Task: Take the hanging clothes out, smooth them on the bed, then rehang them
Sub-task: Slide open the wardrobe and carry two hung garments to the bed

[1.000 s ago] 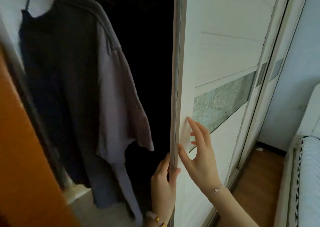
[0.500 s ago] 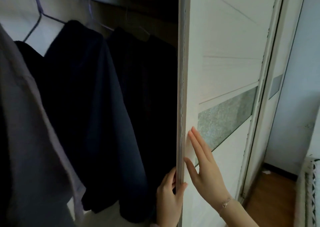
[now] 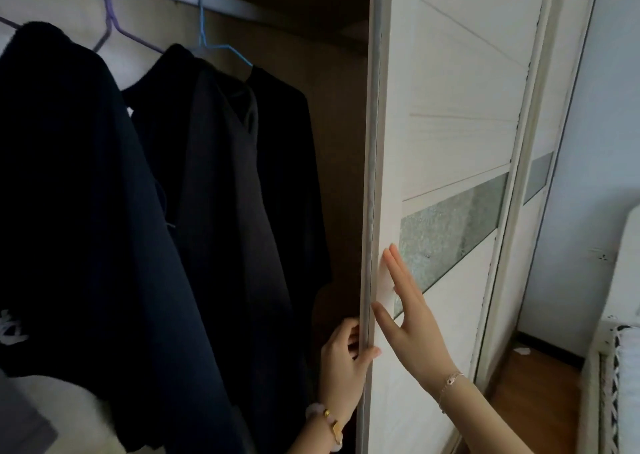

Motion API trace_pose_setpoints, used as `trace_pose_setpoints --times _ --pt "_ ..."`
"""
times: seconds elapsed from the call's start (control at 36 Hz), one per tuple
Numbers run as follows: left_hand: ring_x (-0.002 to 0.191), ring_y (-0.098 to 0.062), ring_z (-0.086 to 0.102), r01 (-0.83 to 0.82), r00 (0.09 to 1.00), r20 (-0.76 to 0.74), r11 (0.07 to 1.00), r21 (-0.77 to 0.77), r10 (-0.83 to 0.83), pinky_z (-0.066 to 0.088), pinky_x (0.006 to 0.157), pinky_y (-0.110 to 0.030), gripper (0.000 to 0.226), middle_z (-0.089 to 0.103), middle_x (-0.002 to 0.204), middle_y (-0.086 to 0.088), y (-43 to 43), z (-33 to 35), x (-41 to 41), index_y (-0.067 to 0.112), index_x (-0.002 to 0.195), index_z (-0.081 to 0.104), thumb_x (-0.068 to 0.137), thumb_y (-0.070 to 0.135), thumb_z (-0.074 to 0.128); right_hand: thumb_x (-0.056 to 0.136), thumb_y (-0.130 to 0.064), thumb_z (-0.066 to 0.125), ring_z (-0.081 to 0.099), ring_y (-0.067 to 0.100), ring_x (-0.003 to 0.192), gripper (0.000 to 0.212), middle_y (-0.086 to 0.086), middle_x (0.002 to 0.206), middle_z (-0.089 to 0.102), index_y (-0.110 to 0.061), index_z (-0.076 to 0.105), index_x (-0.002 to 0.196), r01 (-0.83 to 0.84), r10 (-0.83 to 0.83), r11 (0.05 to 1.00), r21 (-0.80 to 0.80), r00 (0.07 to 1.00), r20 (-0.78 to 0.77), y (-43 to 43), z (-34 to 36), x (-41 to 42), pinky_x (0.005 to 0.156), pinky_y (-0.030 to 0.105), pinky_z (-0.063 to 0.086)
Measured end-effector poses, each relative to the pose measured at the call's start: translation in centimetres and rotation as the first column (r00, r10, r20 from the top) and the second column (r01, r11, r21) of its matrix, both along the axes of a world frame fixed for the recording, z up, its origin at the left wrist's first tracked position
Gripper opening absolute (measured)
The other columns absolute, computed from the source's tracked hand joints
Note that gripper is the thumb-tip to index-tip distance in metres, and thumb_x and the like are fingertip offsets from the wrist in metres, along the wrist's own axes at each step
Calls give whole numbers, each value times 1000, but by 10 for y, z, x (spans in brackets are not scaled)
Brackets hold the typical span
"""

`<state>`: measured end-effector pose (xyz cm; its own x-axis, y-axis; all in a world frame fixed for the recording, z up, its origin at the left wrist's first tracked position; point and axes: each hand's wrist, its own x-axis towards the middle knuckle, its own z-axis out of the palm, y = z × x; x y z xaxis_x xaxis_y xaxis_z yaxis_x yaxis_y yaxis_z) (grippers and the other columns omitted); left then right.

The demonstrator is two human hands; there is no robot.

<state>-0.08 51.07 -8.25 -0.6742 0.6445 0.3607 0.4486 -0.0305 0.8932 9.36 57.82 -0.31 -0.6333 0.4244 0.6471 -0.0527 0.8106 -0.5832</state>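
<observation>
Dark clothes hang in the open wardrobe: a black coat (image 3: 69,194) at the left on a purple hanger (image 3: 110,27), and a black garment (image 3: 242,194) beside it on a blue hanger (image 3: 207,43). Both hang from the rail (image 3: 221,1). My left hand (image 3: 343,360) grips the edge of the white sliding door (image 3: 450,107), fingers curled round it from inside. My right hand (image 3: 408,318) presses flat on the door's front face, fingers straight.
A second sliding door (image 3: 540,176) stands behind the first. A wooden floor strip (image 3: 530,394) runs along the wardrobe. The white edge of the bed (image 3: 620,367) shows at the far right. A grey garment corner (image 3: 20,419) sits at the bottom left.
The door edge has slid right, exposing more of the wardrobe. The grey shirt has left the view to the left and the dark clothes now fill it. Both hands stay on the door.
</observation>
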Motion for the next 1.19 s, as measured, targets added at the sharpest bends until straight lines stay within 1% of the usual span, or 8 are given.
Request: trace_pose_setpoints --times 0.11,0.19,0.33,0.61,0.78,0.92,1.06,1.19 --pt "99 4 57 -13 1000 -3 1000 -24 13 46 73 -1 37 61 108 15 24 4 1 33 110 56 77 36 72 94 -15 52 -3 -14 140 78 -39 148 -9 -47 -1 142 31 -31 1000 1 998 54 18 2 -1 118 34 24" --pt "88 10 57 -20 1000 -14 1000 -17 20 45 69 1 36 59 99 20 41 8 2 40 101 52 71 49 69 94 -19 51 -3 -7 141 79 -35 147 -13 -49 -7 139 59 -59 998 0 994 91 29 6 0 116 37 29" --pt "89 0 59 -41 998 -46 997 -58 38 47 70 -4 35 60 94 15 70 7 -5 13 111 61 79 21 73 94 -22 50 -1 -2 139 79 -26 149 -16 -47 -11 137 94 -91 995 -22 988 126 47 12 -2 115 36 30" --pt "75 2 58 -5 999 -47 992 -128 -1 44 58 2 27 59 90 13 113 16 -6 23 100 56 79 26 73 94 -26 51 14 9 143 75 -26 148 -10 -46 -6 138 157 -147 985 -67 980 136 89 17 -4 110 30 29" --pt "82 -5 59 47 999 11 988 -148 -46 45 60 0 61 58 93 15 139 22 -6 28 103 49 59 69 59 94 -25 51 16 10 145 69 -29 146 0 -44 6 142 159 -145 981 -112 981 125 119 17 -4 115 36 27" --pt "80 -3 59 110 994 19 979 -171 -108 49 66 -5 34 54 87 22 154 12 -22 26 101 50 78 27 74 94 -20 51 18 8 144 67 -29 147 7 -43 13 144 163 -148 979 -122 982 117 135 16 -2 115 34 26" --pt "90 -11 62 161 985 86 977 -139 -150 51 68 -9 70 59 96 16 150 11 -24 26 108 51 53 65 69 93 -23 53 24 9 142 61 -25 150 15 -40 22 144 193 -185 972 -134 980 71 132 16 -4 112 32 29" --pt "99 -12 62 228 973 87 956 -183 -215 54 81 -20 91 63 111 3 149 11 -31 20 117 54 48 79 63 91 -17 57 40 1 127 48 -14 141 43 -38 41 132 359 -352 932 37 927 -129 112 22 -14 106 24 37"
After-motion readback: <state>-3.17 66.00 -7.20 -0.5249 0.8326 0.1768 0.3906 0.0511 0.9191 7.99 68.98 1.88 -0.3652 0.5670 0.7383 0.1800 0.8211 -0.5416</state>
